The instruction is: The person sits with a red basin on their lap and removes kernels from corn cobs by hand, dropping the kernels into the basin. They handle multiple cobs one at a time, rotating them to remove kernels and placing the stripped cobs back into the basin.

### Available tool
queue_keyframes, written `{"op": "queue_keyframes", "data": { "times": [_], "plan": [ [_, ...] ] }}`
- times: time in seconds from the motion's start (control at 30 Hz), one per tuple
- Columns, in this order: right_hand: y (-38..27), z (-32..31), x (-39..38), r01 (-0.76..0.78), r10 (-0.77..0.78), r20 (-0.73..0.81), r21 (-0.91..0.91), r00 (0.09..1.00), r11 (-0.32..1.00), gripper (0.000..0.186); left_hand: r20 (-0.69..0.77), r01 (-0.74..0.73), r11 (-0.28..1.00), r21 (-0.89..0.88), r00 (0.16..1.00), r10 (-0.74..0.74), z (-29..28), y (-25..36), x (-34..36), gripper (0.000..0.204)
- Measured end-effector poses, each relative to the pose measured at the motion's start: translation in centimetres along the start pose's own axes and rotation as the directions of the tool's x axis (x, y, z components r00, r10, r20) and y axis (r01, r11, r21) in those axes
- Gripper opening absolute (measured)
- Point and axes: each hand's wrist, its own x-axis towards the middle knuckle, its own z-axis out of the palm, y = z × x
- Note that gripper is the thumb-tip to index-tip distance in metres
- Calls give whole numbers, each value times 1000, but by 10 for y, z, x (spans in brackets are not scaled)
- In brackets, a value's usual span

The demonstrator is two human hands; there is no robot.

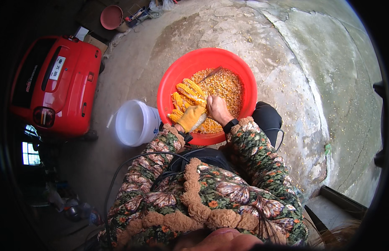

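Observation:
My left hand (191, 117), in a yellow glove, and my bare right hand (218, 109) are close together inside the red tub (172, 69). Both are closed on a corn cob (200, 122), whose pale lower part shows between them; the rest is hidden by my fingers. Whole yellow cobs (188, 90) lie along the tub's left side, touching each other. Loose kernels (225, 85) fill much of the right and back, with a flat metal piece (212, 73) lying on them near the back.
A white bucket (129, 121) stands left of the tub on the concrete floor (295, 125). A red car (71, 96) is farther left. A reddish basin (110, 16) and clutter are at the back left. My dark-clad knee (267, 119) touches the tub's right.

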Motion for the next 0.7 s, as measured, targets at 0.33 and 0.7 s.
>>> {"op": "queue_keyframes", "data": {
  "times": [0.33,0.7],
  "plan": [
    [9,2,5,18,-19,15,77,1000,997,44,205,297,952,79,929,-307,-1,3,12,43],
    [3,-45,13,-416,45,499,666,866,619,38,419,629,688,-361,769,-483,-35,18,32,33]
  ]
}}
